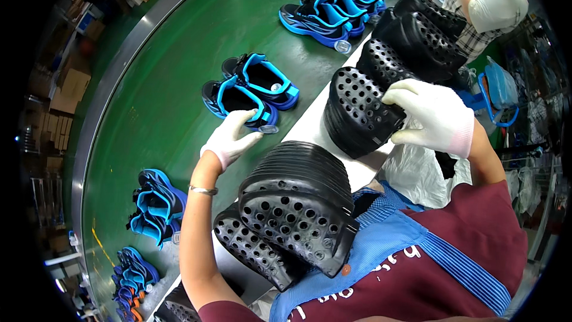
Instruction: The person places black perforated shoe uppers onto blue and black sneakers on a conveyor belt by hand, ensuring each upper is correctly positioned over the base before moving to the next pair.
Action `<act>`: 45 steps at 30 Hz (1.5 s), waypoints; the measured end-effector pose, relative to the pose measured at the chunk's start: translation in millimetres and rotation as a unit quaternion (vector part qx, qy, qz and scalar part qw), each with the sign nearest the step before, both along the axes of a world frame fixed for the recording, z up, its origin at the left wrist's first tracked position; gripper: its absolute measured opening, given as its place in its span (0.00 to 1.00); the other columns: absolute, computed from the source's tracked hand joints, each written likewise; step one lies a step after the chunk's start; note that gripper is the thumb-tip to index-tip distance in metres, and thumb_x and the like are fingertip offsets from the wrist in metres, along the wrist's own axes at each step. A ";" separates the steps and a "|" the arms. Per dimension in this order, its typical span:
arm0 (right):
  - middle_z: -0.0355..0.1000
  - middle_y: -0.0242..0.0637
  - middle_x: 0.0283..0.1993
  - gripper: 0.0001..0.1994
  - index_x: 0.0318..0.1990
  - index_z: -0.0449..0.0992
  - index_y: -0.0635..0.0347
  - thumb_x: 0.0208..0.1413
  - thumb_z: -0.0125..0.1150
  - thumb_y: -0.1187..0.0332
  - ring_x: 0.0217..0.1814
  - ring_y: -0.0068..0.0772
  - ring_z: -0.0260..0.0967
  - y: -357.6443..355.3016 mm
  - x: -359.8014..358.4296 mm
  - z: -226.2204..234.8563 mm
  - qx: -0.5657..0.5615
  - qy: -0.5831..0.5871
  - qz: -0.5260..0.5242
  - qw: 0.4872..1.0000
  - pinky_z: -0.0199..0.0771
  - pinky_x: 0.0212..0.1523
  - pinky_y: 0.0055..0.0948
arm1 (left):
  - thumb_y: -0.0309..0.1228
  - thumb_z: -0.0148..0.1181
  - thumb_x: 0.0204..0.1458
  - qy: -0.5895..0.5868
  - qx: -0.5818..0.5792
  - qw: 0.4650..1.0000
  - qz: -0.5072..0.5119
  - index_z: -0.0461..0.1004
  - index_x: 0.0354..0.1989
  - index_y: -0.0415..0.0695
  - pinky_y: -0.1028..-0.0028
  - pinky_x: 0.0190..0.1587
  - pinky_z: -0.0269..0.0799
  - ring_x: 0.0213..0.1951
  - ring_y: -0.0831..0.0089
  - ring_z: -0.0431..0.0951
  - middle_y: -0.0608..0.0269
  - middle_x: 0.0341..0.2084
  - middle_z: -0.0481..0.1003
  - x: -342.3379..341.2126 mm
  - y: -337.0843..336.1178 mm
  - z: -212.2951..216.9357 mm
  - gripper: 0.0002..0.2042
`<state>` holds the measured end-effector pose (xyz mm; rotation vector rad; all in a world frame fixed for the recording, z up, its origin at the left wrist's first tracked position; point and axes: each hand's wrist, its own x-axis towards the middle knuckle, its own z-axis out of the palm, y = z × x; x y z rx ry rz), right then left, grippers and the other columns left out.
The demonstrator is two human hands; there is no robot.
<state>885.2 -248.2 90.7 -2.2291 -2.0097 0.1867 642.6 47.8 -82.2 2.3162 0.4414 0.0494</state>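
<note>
Where the green table [161, 83] meets us, a white ledge [310, 113] runs along its near edge, carrying stacks of black holed plastic. The front stack [298, 161] sits on the ledge's near edge, close to our apron [381, 250]; a bump from our left forearm could tip it off that edge. The middle stack [351, 122] stands farther along, and our right hand [430, 116] has its fingers and thumb clamped on the near end; we cannot tell how many pieces they hold. If the pieces are nested tightly, a hard pull might drag the whole stack over. The pair of blue shoes [255, 92] lies on the table, just in from its near edge, heels toward us. Our left hand [229, 137] is by the closer heel, thumb and fingers apart; contact is unclear. A careless pinch there could bend or tear the clear tag [269, 129].
</note>
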 end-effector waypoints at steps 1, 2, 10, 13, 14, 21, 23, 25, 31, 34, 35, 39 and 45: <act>0.71 0.39 0.44 0.23 0.46 0.73 0.60 0.43 0.69 0.60 0.45 0.42 0.73 2.0 -0.4 0.6 0.001 0.004 0.008 1.000 0.75 0.43 0.34 | 0.39 0.63 0.51 -0.029 0.024 0.999 -0.001 0.70 0.56 0.43 0.65 0.56 0.68 0.52 0.56 0.72 0.51 0.50 0.71 -2.2 -0.3 -2.5 0.24; 0.71 0.39 0.44 0.23 0.46 0.73 0.60 0.42 0.70 0.60 0.45 0.42 0.73 2.9 -1.4 2.0 -0.001 0.005 -0.001 1.000 0.75 0.43 0.34 | 0.38 0.64 0.50 -0.037 0.064 0.997 0.014 0.74 0.47 0.40 0.65 0.49 0.70 0.45 0.55 0.73 0.52 0.40 0.72 -0.6 -3.2 -2.9 0.19; 0.71 0.40 0.42 0.22 0.40 0.73 0.60 0.36 0.72 0.63 0.42 0.44 0.73 7.3 -9.3 1.2 -0.017 0.009 -0.016 1.000 0.75 0.42 0.35 | 0.39 0.61 0.57 -0.071 -0.159 0.960 0.221 0.75 0.36 0.40 0.77 0.34 0.68 0.29 0.80 0.71 0.69 0.26 0.70 -66.2 17.2 2.9 0.12; 0.71 0.41 0.46 0.24 0.41 0.72 0.62 0.33 0.72 0.66 0.46 0.47 0.72 5.4 -12.7 -1.9 -0.013 0.014 0.002 1.000 0.74 0.44 0.36 | 0.39 0.59 0.59 -0.091 -0.257 0.920 0.282 0.76 0.38 0.40 0.79 0.34 0.68 0.28 0.81 0.72 0.69 0.27 0.72 -89.9 17.5 19.0 0.13; 0.71 0.41 0.45 0.23 0.42 0.72 0.60 0.35 0.71 0.66 0.45 0.46 0.72 4.5 -12.0 -1.7 0.001 0.000 0.011 1.000 0.74 0.44 0.36 | 0.39 0.59 0.59 -0.095 -0.255 0.918 0.287 0.76 0.38 0.40 0.79 0.34 0.68 0.28 0.81 0.72 0.69 0.27 0.72 -94.9 16.6 18.2 0.13; 0.70 0.46 0.41 0.23 0.44 0.72 0.61 0.44 0.67 0.57 0.46 0.50 0.71 -2.5 -2.5 7.0 -0.082 -0.030 -0.034 0.996 0.73 0.44 0.42 | 0.37 0.62 0.53 -0.083 0.100 0.969 0.208 0.76 0.40 0.40 0.66 0.47 0.70 0.41 0.56 0.75 0.53 0.37 0.74 -83.1 3.4 -6.0 0.13; 0.69 0.46 0.40 0.22 0.43 0.71 0.61 0.46 0.66 0.56 0.45 0.50 0.71 3.2 -1.1 4.2 -0.013 0.001 0.031 0.999 0.73 0.42 0.43 | 0.34 0.63 0.51 -0.079 0.137 0.965 0.208 0.75 0.37 0.39 0.64 0.47 0.69 0.41 0.54 0.73 0.53 0.35 0.73 -96.6 -0.9 -35.6 0.11; 0.68 0.44 0.43 0.22 0.45 0.70 0.59 0.46 0.66 0.58 0.45 0.48 0.71 7.6 4.2 -1.0 -0.031 0.003 0.032 0.999 0.74 0.42 0.41 | 0.31 0.62 0.51 -0.079 0.138 0.960 0.231 0.74 0.35 0.39 0.64 0.47 0.68 0.40 0.54 0.72 0.53 0.34 0.72 -93.9 -20.5 -29.6 0.09; 0.68 0.44 0.41 0.24 0.45 0.69 0.58 0.41 0.66 0.60 0.43 0.48 0.71 2.1 5.3 -14.9 -0.028 -0.024 0.016 0.999 0.74 0.39 0.42 | 0.27 0.58 0.51 -0.123 0.013 0.952 0.281 0.72 0.34 0.36 0.69 0.43 0.71 0.37 0.65 0.74 0.56 0.36 0.73 -89.4 -21.0 -51.4 0.07; 0.71 0.47 0.41 0.27 0.44 0.70 0.61 0.38 0.68 0.56 0.42 0.51 0.73 -1.3 6.9 -11.5 -0.033 -0.015 0.017 0.999 0.75 0.40 0.44 | 0.31 0.57 0.53 -0.100 -0.111 0.941 0.303 0.71 0.40 0.35 0.67 0.47 0.69 0.41 0.63 0.72 0.54 0.41 0.71 -78.1 -38.6 -29.1 0.12; 0.71 0.47 0.41 0.27 0.44 0.70 0.61 0.38 0.68 0.56 0.42 0.51 0.73 -0.3 4.4 -10.0 -0.033 -0.015 0.021 0.999 0.75 0.40 0.44 | 0.31 0.58 0.53 -0.100 -0.124 0.940 0.302 0.71 0.41 0.36 0.67 0.47 0.69 0.42 0.63 0.72 0.54 0.42 0.71 -82.4 -39.4 -29.5 0.12; 0.67 0.42 0.38 0.23 0.40 0.68 0.61 0.37 0.69 0.59 0.41 0.46 0.70 -0.1 -0.2 -0.6 0.004 -0.009 0.038 0.999 0.73 0.38 0.40 | 0.32 0.59 0.53 -0.101 -0.086 0.956 0.262 0.71 0.46 0.37 0.67 0.50 0.69 0.45 0.62 0.72 0.53 0.46 0.70 -98.5 -26.2 -44.5 0.15; 0.64 0.40 0.34 0.21 0.35 0.66 0.59 0.38 0.70 0.60 0.36 0.44 0.67 -9.4 6.9 25.8 0.081 0.073 0.055 0.992 0.69 0.35 0.38 | 0.34 0.61 0.52 -0.077 0.067 0.983 0.154 0.71 0.52 0.39 0.67 0.55 0.68 0.51 0.61 0.71 0.52 0.51 0.68 -122.9 8.5 -57.2 0.20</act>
